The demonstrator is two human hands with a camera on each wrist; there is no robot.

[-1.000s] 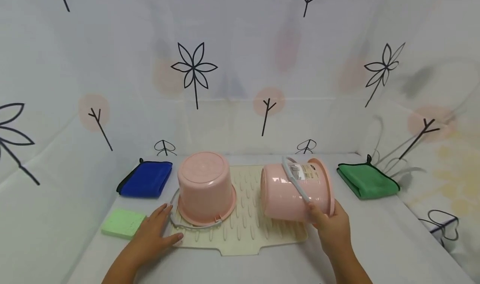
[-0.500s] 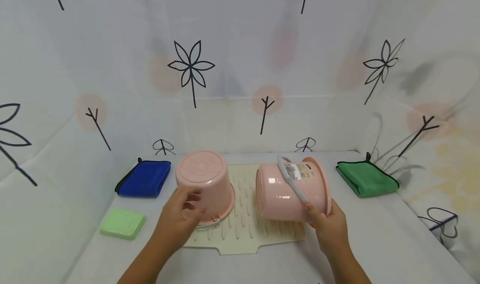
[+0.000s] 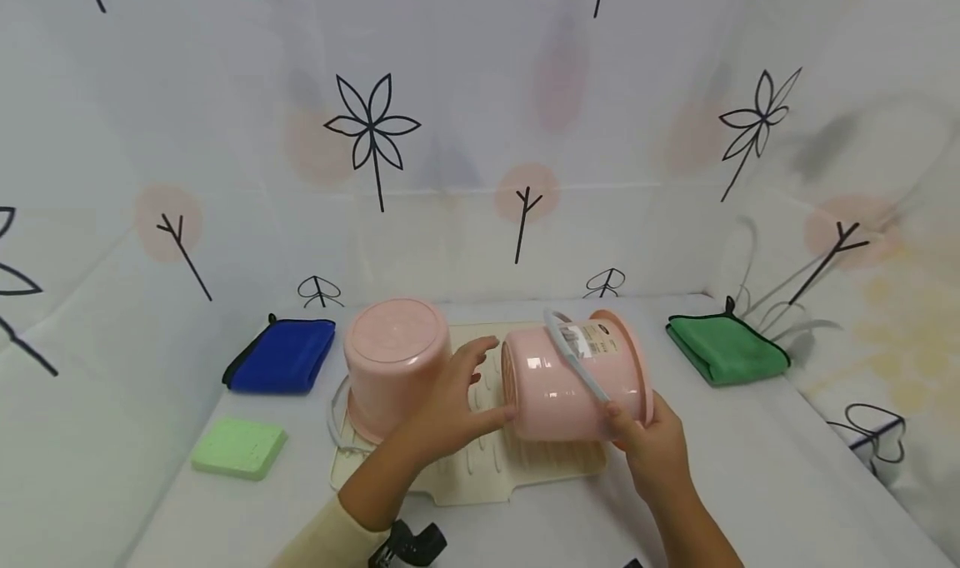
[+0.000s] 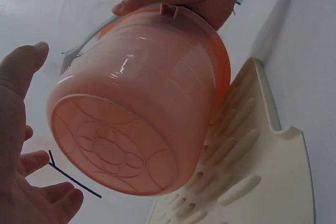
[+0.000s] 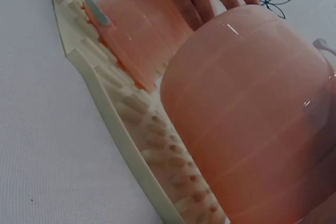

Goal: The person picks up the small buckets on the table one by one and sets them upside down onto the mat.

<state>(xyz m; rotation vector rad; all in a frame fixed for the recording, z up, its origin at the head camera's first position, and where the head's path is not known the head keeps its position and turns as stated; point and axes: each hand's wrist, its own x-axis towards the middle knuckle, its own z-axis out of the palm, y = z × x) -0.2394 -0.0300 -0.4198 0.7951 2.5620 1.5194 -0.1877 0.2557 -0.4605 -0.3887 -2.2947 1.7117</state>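
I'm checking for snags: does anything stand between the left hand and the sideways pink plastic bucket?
Nothing visible stands between the left hand and the sideways pink plastic bucket; the upside-down pink plastic bucket stands to the left, outside that gap.

With twelve at the far side, the tray (image 3: 525,468) is lying mid-desk (image 3: 780,468). One bucket (image 3: 393,351) is standing upside down toward the tray's nine o'clock. The other bucket (image 3: 547,401) is tilting sideways over its three o'clock half, the right fingers (image 3: 622,423) gripping its rim at four, the left fingers (image 3: 465,366) hovering beside its base at nine. One cloth (image 3: 281,357) is resting toward ten, another cloth (image 3: 723,347) toward two, a sponge (image 3: 238,449) toward nine. A curtain (image 3: 442,251) is hanging behind.
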